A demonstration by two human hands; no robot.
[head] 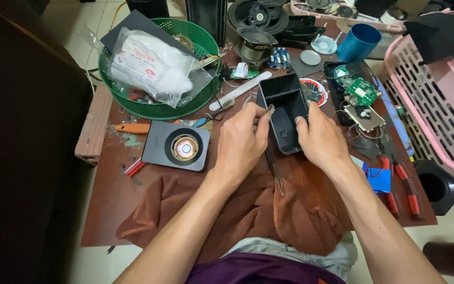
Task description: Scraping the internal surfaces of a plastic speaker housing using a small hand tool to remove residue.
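Two hands gripping black rectangular plastic housing (286, 113): we are clamping left hand (241, 143) on its left wall, pinching thin metal tweezers (275, 169) too; right hand (319, 138) closing on its right wall. Housing sitting above brown cloth (269, 210). Grey square speaker panel (177, 145) lying left of housing; green circuit board (362, 90) right.

1. My left hand (241, 142) covers the near left corner of the open black plastic box (286, 111).
2. My right hand (319, 139) hides its near right edge.
3. The slotted pink plastic basket (437, 110) runs off the right edge.
4. The small parts on the green circuit board (362, 91) are too small to tell.
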